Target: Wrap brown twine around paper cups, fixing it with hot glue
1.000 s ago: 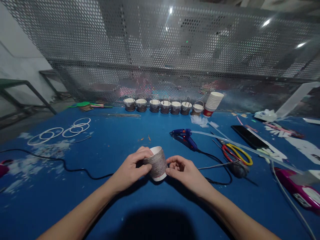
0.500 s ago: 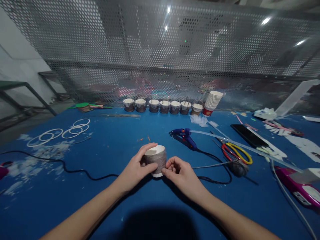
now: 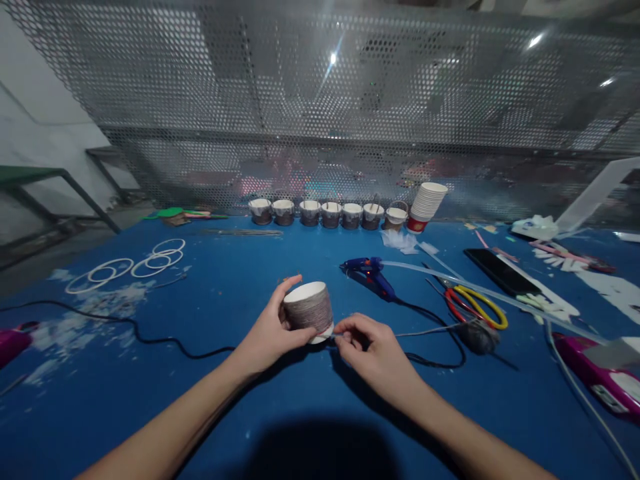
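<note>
My left hand (image 3: pixel 273 331) is wrapped round the left side of a paper cup (image 3: pixel 309 313). Grey-brown yarn is wound about most of the cup, with a white and red strip bare at its lower edge. The cup leans a little, its white mouth up. Close to the cup's lower right side, my right hand (image 3: pixel 373 343) is closed in a pinch on grey yarn (image 3: pixel 427 330). That strand leads right to a dark grey ball of yarn (image 3: pixel 479 335); the short piece at the fingertips is hard to make out.
A blue glue gun (image 3: pixel 367 272) with a black cord lies beyond my right hand. Red and yellow-handled scissors (image 3: pixel 475 307), a black phone (image 3: pixel 500 271) and a magenta device (image 3: pixel 597 373) lie right. Wrapped cups (image 3: pixel 331 215) and stacked cups (image 3: pixel 427 205) line the back; white rings (image 3: pixel 157 259) lie left.
The cup has tipped and turned slightly in my left hand, showing more of its bare lower edge. My right hand has drawn a little away to the right.
</note>
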Tool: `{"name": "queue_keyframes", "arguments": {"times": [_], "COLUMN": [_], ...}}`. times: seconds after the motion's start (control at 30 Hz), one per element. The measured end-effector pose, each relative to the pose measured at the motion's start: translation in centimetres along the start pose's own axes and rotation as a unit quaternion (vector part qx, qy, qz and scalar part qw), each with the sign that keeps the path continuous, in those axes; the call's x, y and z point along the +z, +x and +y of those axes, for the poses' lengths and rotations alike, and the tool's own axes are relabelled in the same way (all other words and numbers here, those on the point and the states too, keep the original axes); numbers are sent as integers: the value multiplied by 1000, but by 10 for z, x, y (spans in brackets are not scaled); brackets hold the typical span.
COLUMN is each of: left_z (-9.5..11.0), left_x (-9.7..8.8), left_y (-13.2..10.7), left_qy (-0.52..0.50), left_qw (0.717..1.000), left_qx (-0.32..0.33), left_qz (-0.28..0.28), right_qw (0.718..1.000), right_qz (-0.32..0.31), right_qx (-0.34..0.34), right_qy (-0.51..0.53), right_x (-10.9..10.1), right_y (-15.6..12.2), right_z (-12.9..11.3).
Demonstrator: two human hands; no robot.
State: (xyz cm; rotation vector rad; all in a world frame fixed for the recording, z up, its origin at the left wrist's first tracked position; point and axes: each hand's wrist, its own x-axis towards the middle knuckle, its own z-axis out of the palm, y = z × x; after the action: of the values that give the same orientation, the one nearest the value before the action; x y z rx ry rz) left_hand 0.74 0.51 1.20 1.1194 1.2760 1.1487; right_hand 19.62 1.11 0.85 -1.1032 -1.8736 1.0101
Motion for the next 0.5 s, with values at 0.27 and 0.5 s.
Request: {"name": "queue_keyframes", "arguments": {"times": [0.27, 0.5], "left_z": [-1, -2], "left_x": [-3, -7], "left_y": [2, 5], "left_qy": [18, 0], "left_qw": [999, 999], "left_qx": [40, 37], "left_qz": [21, 31], "right_qw": [977, 888], "right_qz": [-14, -32], "right_qx": [-149, -309], "right_qy": [-149, -339], "right_x": [-2, -6], "right_y": [-10, -35], "right_z": [0, -7]}}
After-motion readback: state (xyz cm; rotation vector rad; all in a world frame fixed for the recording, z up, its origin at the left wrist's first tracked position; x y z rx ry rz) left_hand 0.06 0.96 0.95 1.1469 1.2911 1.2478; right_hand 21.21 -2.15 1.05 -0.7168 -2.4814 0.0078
